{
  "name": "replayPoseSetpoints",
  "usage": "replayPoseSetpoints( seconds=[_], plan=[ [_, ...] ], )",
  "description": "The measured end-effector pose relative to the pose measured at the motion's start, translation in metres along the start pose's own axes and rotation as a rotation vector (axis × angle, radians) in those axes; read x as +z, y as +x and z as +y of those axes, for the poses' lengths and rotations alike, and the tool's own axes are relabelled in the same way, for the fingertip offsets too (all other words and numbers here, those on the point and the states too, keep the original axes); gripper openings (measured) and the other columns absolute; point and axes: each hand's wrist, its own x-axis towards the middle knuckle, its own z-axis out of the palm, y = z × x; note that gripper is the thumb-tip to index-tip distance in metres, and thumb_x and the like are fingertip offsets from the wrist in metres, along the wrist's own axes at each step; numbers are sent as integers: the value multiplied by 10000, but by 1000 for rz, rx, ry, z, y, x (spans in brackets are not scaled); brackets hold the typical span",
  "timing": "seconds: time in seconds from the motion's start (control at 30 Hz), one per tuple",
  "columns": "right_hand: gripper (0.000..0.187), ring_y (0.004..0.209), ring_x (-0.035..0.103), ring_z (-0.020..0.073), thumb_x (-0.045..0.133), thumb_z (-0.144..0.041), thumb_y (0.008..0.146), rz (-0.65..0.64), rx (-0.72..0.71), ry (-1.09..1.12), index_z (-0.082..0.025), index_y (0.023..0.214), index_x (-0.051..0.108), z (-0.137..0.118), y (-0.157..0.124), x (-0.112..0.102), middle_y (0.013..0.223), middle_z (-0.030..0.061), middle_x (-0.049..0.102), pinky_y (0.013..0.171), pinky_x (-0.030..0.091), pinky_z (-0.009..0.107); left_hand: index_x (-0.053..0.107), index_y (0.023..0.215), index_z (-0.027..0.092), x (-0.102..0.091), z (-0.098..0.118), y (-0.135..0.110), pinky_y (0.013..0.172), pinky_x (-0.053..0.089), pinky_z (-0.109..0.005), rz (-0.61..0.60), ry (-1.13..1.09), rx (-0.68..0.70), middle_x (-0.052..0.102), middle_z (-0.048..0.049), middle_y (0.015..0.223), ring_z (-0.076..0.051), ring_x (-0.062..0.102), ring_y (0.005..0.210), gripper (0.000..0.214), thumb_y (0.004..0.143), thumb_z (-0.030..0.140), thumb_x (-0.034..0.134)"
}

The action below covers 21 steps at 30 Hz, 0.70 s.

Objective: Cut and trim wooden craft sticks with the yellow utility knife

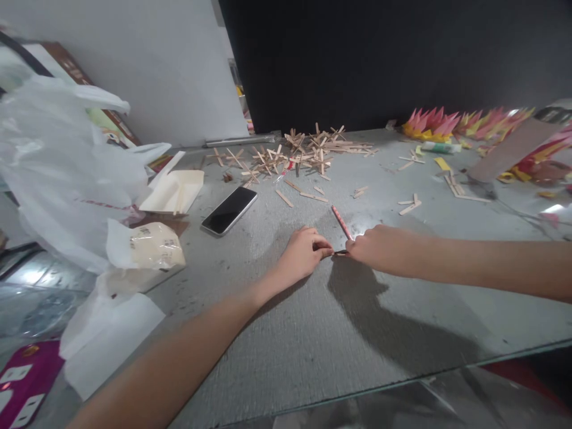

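My right hand (373, 247) is closed around a pink-red patterned pencil (342, 223), whose upper end slants up and to the left above the fist. My left hand (304, 253) rests on the table with thumb and forefinger pinched at the left end of a short thin stick (340, 253). This stick looks dark along its top and spans the small gap between both hands; its right end is hidden by my right fingers. Beyond the hands lie loose wooden sticks (313, 196) and a pile of crossed wooden sticks (308, 149).
A phone (230, 210) lies left of my hands. Further left are a wrapped package (156, 245), a white plastic bag (67, 167) and a purple power strip (29, 381). A glue stick (441, 147) and pink-yellow paper pieces (431, 124) stand back right. The table edge (402, 381) runs in front.
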Motion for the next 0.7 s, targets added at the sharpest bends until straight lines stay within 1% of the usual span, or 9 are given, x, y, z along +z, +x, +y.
replayPoseSetpoints(
  seconds=[0.07, 0.13, 0.23, 0.3, 0.37, 0.43, 0.57, 0.7],
  plan=[
    [204, 654, 725, 195, 586, 25, 874, -4, 9, -33, -121, 970, 693, 1, -2, 3, 750, 72, 729, 529, 332, 278, 834, 847, 235, 1, -1, 0, 866, 464, -361, 7, 1, 2, 675, -36, 771, -221, 604, 904, 69, 890, 229, 781],
    [188, 618, 714, 194, 594, -30, 924, 16, 38, -75, -120, 1062, 684, 1, -6, 9, 726, 63, 725, 517, 302, 281, 832, 848, 237, 1, -2, 0, 869, 468, -362, 8, -2, 3, 683, -37, 773, -222, 605, 904, 58, 886, 239, 789],
    [185, 584, 701, 198, 566, -135, 1005, 96, 79, -117, -125, 1165, 659, 3, -12, 22, 727, 69, 736, 519, 270, 280, 829, 848, 237, 1, -1, 0, 866, 470, -367, 10, -6, 3, 689, -37, 772, -222, 602, 897, 54, 887, 247, 792],
    [204, 570, 690, 190, 549, -164, 1028, 122, 90, -116, -128, 1204, 644, 4, -14, 29, 737, 67, 742, 524, 255, 275, 828, 839, 236, 1, 0, 0, 871, 471, -371, 21, -11, -4, 686, -36, 763, -222, 600, 889, 60, 887, 243, 792],
    [239, 566, 684, 186, 544, -163, 1031, 114, 87, -110, -122, 1252, 627, 4, -15, 33, 733, 63, 739, 528, 250, 274, 825, 826, 238, 1, 2, 0, 886, 470, -377, 28, -17, -11, 684, -33, 756, -222, 601, 894, 65, 884, 238, 795],
    [248, 576, 688, 193, 533, -195, 1047, 105, 90, -107, -115, 1262, 627, 4, -14, 33, 734, 70, 735, 529, 256, 284, 823, 815, 238, 1, 3, 0, 899, 469, -380, 28, -20, -15, 681, -32, 752, -225, 605, 908, 71, 881, 230, 797],
    [245, 590, 699, 205, 495, -262, 1080, 93, 87, -118, -126, 1209, 653, 3, -14, 27, 730, 71, 729, 523, 251, 308, 827, 830, 237, 1, 3, 0, 891, 468, -373, 28, -20, -10, 685, -33, 759, -223, 609, 907, 59, 877, 216, 798],
    [281, 565, 685, 205, 467, -302, 1095, 122, 77, -115, -134, 1238, 641, 4, -13, 31, 719, 63, 733, 523, 226, 303, 831, 854, 239, 2, 0, 0, 877, 466, -374, 25, -9, -1, 698, -36, 774, -228, 606, 915, 47, 884, 238, 794]
  ],
)
